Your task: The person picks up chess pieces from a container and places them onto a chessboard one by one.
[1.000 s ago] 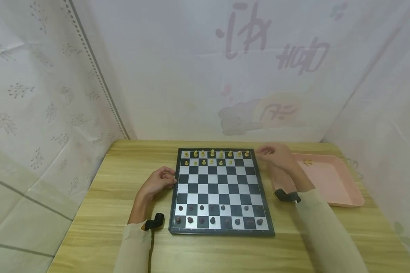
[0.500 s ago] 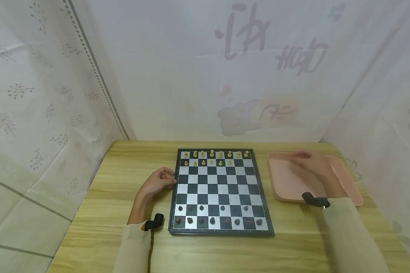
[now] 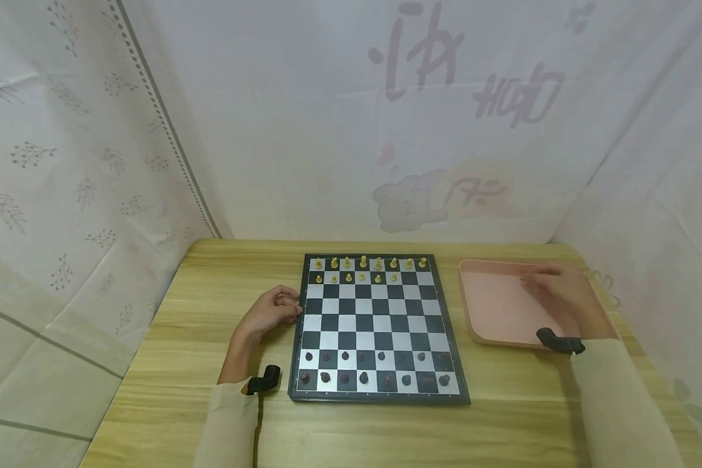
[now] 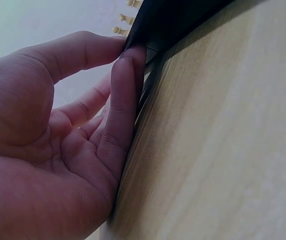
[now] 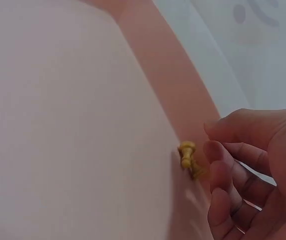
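Note:
A black-and-white chessboard (image 3: 380,312) lies on the table, with yellow chess pieces (image 3: 363,262) along its far side and dark chess pieces (image 3: 364,377) along its near side. At its left edge, my left hand (image 3: 271,307) pinches the rim, thumb above and fingers tucked against it from below, as the left wrist view shows. Over the pink tray (image 3: 491,305) at the right is my right hand (image 3: 556,283), fingers loosely bent. In the right wrist view my fingertips (image 5: 213,150) are close beside yellow pawns (image 5: 186,154) by the tray wall. Nothing shows between thumb and fingers.
A wooden table (image 3: 210,273) carries the board and the tray. Behind it hangs a printed pale cloth (image 3: 304,162), and more cloth (image 3: 667,227) closes off the right side.
My right hand has moved right, from beside the board's far right corner to the tray's right part, hiding the yellow pieces there in the head view. My left hand has stayed at the board's edge.

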Available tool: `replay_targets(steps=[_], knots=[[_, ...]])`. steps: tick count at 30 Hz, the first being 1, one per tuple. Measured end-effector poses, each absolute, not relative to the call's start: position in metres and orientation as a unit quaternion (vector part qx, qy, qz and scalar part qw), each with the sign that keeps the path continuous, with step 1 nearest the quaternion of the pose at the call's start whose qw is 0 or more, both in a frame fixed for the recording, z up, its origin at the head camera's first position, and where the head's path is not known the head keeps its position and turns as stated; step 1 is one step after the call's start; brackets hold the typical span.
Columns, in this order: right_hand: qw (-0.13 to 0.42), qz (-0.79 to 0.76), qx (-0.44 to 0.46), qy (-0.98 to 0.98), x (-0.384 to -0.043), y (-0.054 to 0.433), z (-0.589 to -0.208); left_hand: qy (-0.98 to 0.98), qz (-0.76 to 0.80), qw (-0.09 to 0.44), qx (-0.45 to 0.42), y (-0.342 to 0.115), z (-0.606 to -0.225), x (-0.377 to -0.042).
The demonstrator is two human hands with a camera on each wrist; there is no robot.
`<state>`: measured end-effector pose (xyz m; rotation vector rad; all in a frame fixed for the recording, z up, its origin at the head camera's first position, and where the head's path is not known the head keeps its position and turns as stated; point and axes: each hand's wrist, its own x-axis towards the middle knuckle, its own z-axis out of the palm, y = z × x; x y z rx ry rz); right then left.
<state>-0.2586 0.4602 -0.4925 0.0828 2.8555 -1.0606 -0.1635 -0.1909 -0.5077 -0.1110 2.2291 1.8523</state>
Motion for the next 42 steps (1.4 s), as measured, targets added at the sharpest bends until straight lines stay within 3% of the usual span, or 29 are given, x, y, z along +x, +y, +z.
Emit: replay_targets(steps=[8,26,42], knots=[[0.067,-0.332,0.040,0.940,-0.256,0.465,-0.497,0.762,0.636,0.117,-0.031,-0.192,-0.509,-0.164],[0.018,-0.288,-0.003,0.957,-0.254,0.466,-0.504,0.765,0.632,0.119,-0.039,-0.191,-0.509,-0.164],[0.028,-0.261,-0.034,0.964,-0.257,0.465,-0.502,0.770,0.626,0.115,-0.043,-0.191,-0.509,-0.164]])
